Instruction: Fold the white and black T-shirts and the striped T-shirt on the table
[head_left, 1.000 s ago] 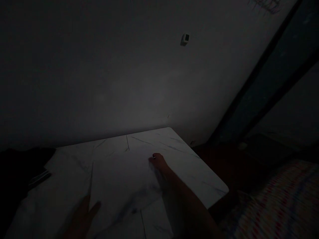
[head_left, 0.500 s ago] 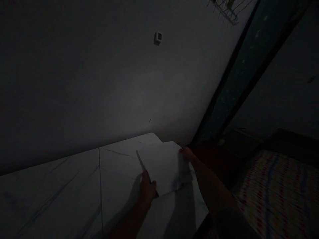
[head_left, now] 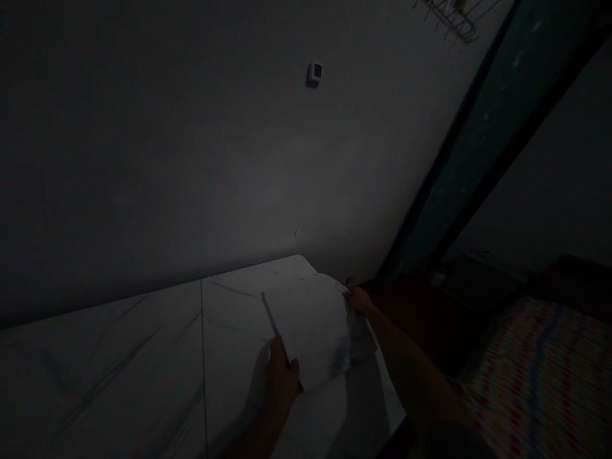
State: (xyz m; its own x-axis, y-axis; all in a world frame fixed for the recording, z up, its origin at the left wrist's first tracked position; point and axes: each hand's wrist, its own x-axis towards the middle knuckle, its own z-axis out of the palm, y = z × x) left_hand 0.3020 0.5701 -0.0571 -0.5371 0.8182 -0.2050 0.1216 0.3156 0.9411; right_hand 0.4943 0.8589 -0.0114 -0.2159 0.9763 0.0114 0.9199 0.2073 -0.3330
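Left hand [head_left: 282, 376] is seen closest, its fingers bunched together against the near edge of a white sheet [head_left: 310, 331]; whether that edge is clamped between them cannot be told in the dim light. Right hand [head_left: 359, 301] is reached out past a bare forearm, and its fingers are pressed together on the sheet's far right corner, so that the corner is pinched. The sheet is held between both hands and is bowed slightly upward above a marble-patterned white tabletop [head_left: 119, 363], with its far edge near the table's back corner. Its material, thin paper or film, cannot be settled from this view. A blue-grey streak [head_left: 269, 313] is seen along the sheet's left side, and a dark straight seam [head_left: 203, 357] is seen running across the tabletop to its left. To the right of the table, a dark reddish surface [head_left: 421, 319] is seen, and beyond it a striped multicoloured bedspread [head_left: 535, 376] is laid out, with a dark flat object [head_left: 478, 280] behind it. Farther off, a grey wall [head_left: 191, 159] is seen rising behind the table, a small white wall-mounted box [head_left: 314, 73] is fixed to it, a dark teal upright panel [head_left: 478, 159] stands at the right, and a wire rack [head_left: 447, 19] is hung at the top edge of the view
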